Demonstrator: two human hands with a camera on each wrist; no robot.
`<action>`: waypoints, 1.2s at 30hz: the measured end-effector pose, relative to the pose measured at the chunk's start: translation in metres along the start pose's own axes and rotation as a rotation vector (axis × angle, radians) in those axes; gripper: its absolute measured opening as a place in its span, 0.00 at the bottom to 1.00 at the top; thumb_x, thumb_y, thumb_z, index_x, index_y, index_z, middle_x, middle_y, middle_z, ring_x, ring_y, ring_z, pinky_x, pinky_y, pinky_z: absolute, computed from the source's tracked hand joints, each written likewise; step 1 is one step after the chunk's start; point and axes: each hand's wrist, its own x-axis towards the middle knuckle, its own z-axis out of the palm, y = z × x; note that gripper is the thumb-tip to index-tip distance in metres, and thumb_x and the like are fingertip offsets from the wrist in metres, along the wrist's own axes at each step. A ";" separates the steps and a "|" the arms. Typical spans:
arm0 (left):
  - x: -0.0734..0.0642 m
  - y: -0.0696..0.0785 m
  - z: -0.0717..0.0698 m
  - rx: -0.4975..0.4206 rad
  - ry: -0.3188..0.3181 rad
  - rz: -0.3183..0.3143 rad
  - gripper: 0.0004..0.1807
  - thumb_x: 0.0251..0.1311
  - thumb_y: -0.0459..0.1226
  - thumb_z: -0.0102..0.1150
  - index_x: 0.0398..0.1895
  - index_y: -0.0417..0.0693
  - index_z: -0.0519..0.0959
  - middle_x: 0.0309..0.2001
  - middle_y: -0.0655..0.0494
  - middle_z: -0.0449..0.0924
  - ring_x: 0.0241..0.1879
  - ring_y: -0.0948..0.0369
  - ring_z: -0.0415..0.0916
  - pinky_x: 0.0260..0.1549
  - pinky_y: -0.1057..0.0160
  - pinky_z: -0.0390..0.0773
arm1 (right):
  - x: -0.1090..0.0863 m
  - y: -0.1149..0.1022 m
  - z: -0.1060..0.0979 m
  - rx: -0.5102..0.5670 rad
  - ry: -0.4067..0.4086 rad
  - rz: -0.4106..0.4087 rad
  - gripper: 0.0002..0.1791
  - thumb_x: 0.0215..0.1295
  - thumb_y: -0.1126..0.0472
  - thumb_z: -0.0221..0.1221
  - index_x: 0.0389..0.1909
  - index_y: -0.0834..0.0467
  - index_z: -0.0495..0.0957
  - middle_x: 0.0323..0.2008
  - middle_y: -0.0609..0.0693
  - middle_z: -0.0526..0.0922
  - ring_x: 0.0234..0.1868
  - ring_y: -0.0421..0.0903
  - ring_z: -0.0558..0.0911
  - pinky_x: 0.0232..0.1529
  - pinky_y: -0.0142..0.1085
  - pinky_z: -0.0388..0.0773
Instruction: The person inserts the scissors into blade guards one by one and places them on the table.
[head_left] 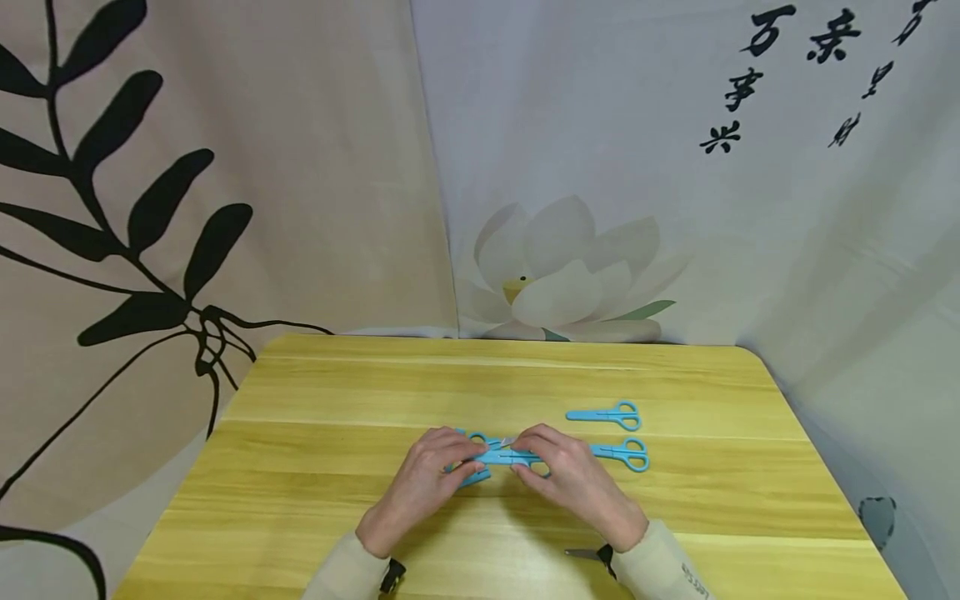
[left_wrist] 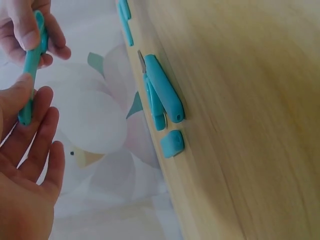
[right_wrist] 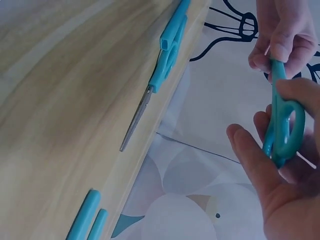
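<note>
Held level above the table is a pair of blue scissors [head_left: 510, 457] with its blades in a blue cover. My left hand [head_left: 426, 473] pinches the cover end between thumb and fingers, as the left wrist view also shows. At the handle end, my right hand [head_left: 576, 479] grips near the finger loops [right_wrist: 292, 127]. On the table beyond the hands lie another pair of scissors [right_wrist: 161, 75], its metal blade bare, and a loose blue cover [left_wrist: 165, 87] beside it. Another blue piece [head_left: 475, 477] is partly hidden by the left hand.
To the right lie two more blue scissors, one farther back [head_left: 600, 415] and one nearer [head_left: 618, 452] partly behind the right hand. The wooden table [head_left: 337, 392] ends at a printed curtain [head_left: 337, 167]. A dark strap [head_left: 606, 560] sits at the right cuff.
</note>
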 end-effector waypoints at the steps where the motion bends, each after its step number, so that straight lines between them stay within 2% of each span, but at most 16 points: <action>1: 0.000 0.000 0.001 0.001 -0.004 -0.004 0.15 0.53 0.32 0.78 0.45 0.45 0.89 0.44 0.58 0.90 0.45 0.58 0.84 0.51 0.50 0.83 | 0.000 0.000 -0.001 0.001 -0.002 0.001 0.14 0.55 0.64 0.78 0.41 0.59 0.85 0.43 0.48 0.86 0.40 0.42 0.87 0.40 0.32 0.86; 7: 0.004 0.004 0.004 0.042 -0.060 -0.013 0.15 0.53 0.34 0.80 0.44 0.48 0.88 0.43 0.60 0.89 0.48 0.57 0.84 0.54 0.49 0.81 | -0.002 0.000 -0.011 -0.003 -0.069 0.056 0.13 0.58 0.61 0.76 0.42 0.57 0.85 0.45 0.46 0.85 0.42 0.42 0.86 0.41 0.34 0.86; 10: 0.005 0.007 0.004 0.049 -0.122 -0.031 0.17 0.57 0.39 0.78 0.49 0.49 0.87 0.47 0.60 0.88 0.51 0.57 0.83 0.55 0.47 0.79 | -0.004 0.000 -0.019 -0.008 -0.110 0.103 0.12 0.60 0.60 0.76 0.42 0.56 0.85 0.46 0.45 0.84 0.42 0.42 0.85 0.41 0.35 0.85; 13: 0.007 0.009 0.000 0.015 -0.195 -0.100 0.24 0.60 0.46 0.76 0.58 0.51 0.84 0.55 0.58 0.86 0.57 0.56 0.81 0.59 0.45 0.76 | -0.008 0.002 -0.028 -0.007 -0.112 0.143 0.12 0.60 0.60 0.75 0.43 0.55 0.85 0.46 0.44 0.84 0.42 0.43 0.85 0.42 0.37 0.85; 16: 0.006 0.009 -0.006 0.002 -0.227 -0.181 0.29 0.62 0.48 0.74 0.65 0.54 0.80 0.61 0.57 0.82 0.62 0.54 0.77 0.62 0.42 0.74 | -0.016 0.009 -0.036 -0.013 -0.083 0.167 0.12 0.59 0.61 0.76 0.42 0.54 0.85 0.45 0.43 0.84 0.43 0.43 0.85 0.43 0.39 0.86; 20: 0.001 0.004 -0.017 0.038 -0.219 -0.254 0.29 0.63 0.47 0.73 0.67 0.54 0.78 0.64 0.56 0.80 0.66 0.51 0.74 0.65 0.39 0.71 | -0.029 0.020 -0.047 -0.047 -0.053 0.193 0.12 0.56 0.63 0.77 0.40 0.51 0.85 0.44 0.42 0.84 0.44 0.43 0.85 0.43 0.41 0.86; 24: -0.005 -0.003 -0.026 0.049 -0.211 -0.300 0.29 0.64 0.47 0.72 0.67 0.53 0.78 0.65 0.56 0.79 0.67 0.51 0.72 0.67 0.39 0.69 | -0.043 0.029 -0.054 -0.051 -0.074 0.224 0.12 0.57 0.63 0.76 0.40 0.50 0.85 0.44 0.40 0.84 0.43 0.41 0.85 0.43 0.42 0.85; 31: -0.014 -0.014 -0.038 0.068 -0.183 -0.319 0.30 0.63 0.45 0.73 0.67 0.50 0.78 0.65 0.55 0.79 0.66 0.50 0.73 0.66 0.40 0.71 | -0.069 0.044 -0.065 -0.059 -0.088 0.240 0.13 0.56 0.64 0.77 0.39 0.50 0.85 0.43 0.40 0.84 0.43 0.40 0.84 0.43 0.40 0.86; 36: -0.019 -0.019 -0.045 0.091 -0.178 -0.355 0.29 0.63 0.45 0.73 0.67 0.51 0.78 0.65 0.54 0.79 0.66 0.49 0.73 0.65 0.39 0.71 | -0.086 0.054 -0.071 -0.086 -0.080 0.262 0.15 0.54 0.65 0.77 0.39 0.49 0.85 0.43 0.40 0.85 0.43 0.40 0.84 0.42 0.41 0.86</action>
